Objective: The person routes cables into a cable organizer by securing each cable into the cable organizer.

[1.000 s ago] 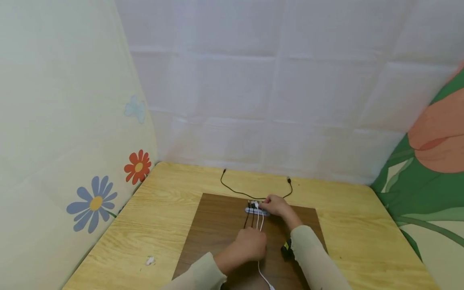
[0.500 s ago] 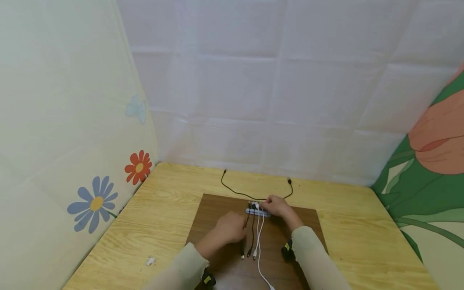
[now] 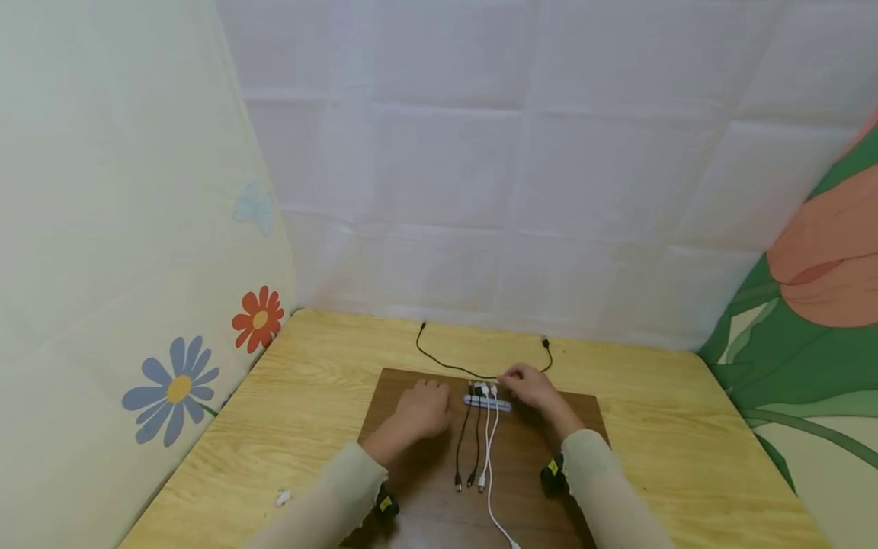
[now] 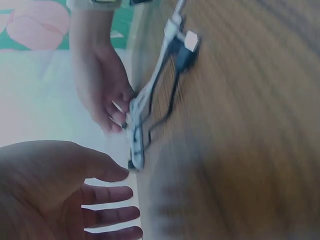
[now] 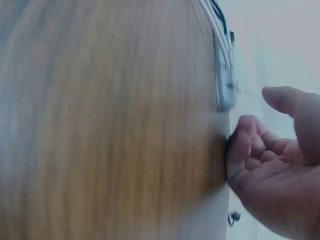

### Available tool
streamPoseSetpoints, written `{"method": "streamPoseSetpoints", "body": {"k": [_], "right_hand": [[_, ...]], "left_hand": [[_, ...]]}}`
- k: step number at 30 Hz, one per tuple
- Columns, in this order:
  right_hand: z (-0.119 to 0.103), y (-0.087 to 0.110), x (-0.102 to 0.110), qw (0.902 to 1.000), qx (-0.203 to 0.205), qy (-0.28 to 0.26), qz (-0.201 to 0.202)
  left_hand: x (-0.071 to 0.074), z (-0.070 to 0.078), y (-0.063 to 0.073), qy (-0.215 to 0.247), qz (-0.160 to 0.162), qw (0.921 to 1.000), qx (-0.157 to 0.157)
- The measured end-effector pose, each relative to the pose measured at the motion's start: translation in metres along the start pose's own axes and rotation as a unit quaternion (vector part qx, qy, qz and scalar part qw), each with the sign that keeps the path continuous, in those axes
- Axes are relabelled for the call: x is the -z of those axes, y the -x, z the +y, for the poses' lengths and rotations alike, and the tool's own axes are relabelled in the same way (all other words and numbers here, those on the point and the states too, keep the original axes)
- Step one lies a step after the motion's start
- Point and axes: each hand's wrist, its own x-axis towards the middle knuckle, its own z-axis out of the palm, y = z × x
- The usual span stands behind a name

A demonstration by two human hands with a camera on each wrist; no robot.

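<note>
A pale blue cable organizer strip (image 3: 505, 406) lies across the far part of the dark brown board. Two black cables (image 3: 459, 446) and two white cables (image 3: 493, 424) run through it, their loose ends pointing toward me. To the strip's left is my left hand (image 3: 423, 407), apart from it; the left wrist view shows its fingers (image 4: 107, 194) extended with nothing between them. My right hand (image 3: 535, 387) hovers by the strip's right end. In the right wrist view its fingers (image 5: 245, 137) are loosely curled, the thumb stands away, and no object shows between them.
Behind the board (image 3: 576, 408), another black cable (image 3: 446, 363) curves over the light wood table (image 3: 329, 351). A small white scrap (image 3: 283, 497) lies at the left. White cloth (image 3: 411, 152) hangs behind, with flower-printed cloth on both sides.
My left hand has left the cables' loose ends and moved forward and left, uncovering them. The right hand has drawn slightly back from the strip and its thumb has parted.
</note>
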Motion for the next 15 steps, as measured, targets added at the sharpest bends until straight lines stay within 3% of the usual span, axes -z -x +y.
{"method": "streamPoseSetpoints", "body": {"k": [5, 15], "right_hand": [[0.006, -0.003, 0.014, 0.9989, 0.003, -0.027, 0.038], [0.017, -0.004, 0.044, 0.9971, -0.018, -0.008, 0.074]], "left_hand": [[0.006, -0.016, -0.016, -0.004, 0.000, 0.9999, 0.014], [0.008, -0.035, -0.045, 0.012, -0.003, 0.9985, 0.054]]}}
